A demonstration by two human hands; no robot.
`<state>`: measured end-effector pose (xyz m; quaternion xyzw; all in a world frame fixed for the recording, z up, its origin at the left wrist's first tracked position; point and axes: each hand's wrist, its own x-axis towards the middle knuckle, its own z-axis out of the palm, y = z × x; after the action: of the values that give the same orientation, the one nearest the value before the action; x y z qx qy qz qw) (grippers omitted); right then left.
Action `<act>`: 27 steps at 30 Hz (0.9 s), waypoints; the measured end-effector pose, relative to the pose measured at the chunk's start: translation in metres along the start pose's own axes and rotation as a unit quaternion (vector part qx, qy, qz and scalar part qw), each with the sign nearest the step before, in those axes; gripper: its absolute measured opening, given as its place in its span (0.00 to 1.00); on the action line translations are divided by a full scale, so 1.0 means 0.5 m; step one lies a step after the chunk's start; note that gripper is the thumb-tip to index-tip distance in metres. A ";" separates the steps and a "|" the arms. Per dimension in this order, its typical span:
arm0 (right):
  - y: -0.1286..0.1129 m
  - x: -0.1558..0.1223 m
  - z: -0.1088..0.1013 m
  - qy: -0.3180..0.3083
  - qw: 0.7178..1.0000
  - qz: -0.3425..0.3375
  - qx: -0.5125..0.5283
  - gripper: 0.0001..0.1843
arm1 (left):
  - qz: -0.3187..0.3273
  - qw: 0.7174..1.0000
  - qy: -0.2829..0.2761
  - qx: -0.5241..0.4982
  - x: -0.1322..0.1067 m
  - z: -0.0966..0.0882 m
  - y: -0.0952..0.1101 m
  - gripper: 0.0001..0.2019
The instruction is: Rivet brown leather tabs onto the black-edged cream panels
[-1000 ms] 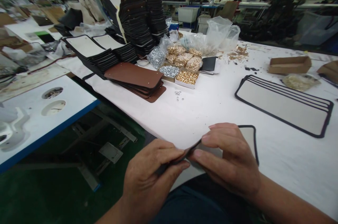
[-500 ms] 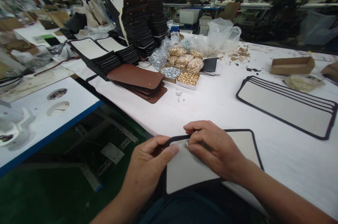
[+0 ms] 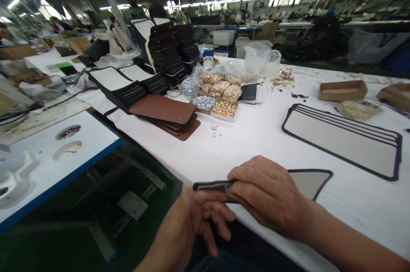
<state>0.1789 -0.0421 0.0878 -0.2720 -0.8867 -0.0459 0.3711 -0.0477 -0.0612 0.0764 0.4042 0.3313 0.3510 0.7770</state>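
Observation:
A pale grey panel with a black bound edge is tilted over the near table edge, its left part bent and seen nearly edge-on. My right hand is closed over its upper edge, thumb side hidden beneath. My left hand lies palm up at the panel's left end, fingers spread and loosely curled, the index finger against the underside of the edge. Its thumb is mostly out of sight. A small shiny spot shows between the hands, too small to name. Several loose silver metal pieces lie beyond them.
A box of silver pieces and a box of gold pieces stand ahead, beside brown panels. Black-edged panels lie overlapped at right. A blue-edged machine table stands left, across a gap. Tall panel stacks rise behind.
The panel has tipped from facing me to nearly edge-on at its left part. My left hand has let go its pinch and turned palm up; my right hand has closed over the edge.

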 end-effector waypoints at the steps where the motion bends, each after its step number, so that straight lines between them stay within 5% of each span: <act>1: -0.005 -0.001 -0.001 -0.015 1.000 -0.010 0.004 0.04 | -0.018 0.999 -0.008 -0.042 0.006 0.004 0.002 0.41; 7: -0.023 -0.012 -0.011 -0.034 0.999 -0.016 0.019 0.08 | -0.086 0.991 -0.027 -0.096 0.022 0.009 0.011 0.22; 11: -0.041 -0.004 -0.045 0.018 0.999 0.003 0.037 0.04 | -0.025 0.996 -0.015 -0.081 0.018 0.014 0.028 0.16; 15: -0.071 0.004 -0.068 0.087 0.990 0.097 0.051 0.04 | 0.038 0.999 0.012 -0.029 0.015 0.020 0.043 0.15; 19: -0.095 0.002 -0.034 0.100 0.966 0.195 0.135 0.06 | 0.060 0.997 0.043 0.022 0.018 0.019 0.031 0.15; 23: -0.107 -0.009 0.022 0.095 0.903 0.336 0.250 0.07 | 0.072 0.994 0.066 0.053 0.021 0.007 0.003 0.14; 27: -0.110 -0.014 0.050 0.093 0.881 0.387 0.254 0.08 | 0.084 0.986 0.094 0.109 0.020 -0.006 -0.016 0.15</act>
<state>0.1388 -0.0848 0.0716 -0.4846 -0.6535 0.3033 0.4962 -0.0425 -0.0555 0.0660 0.4781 0.4046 0.4130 0.6612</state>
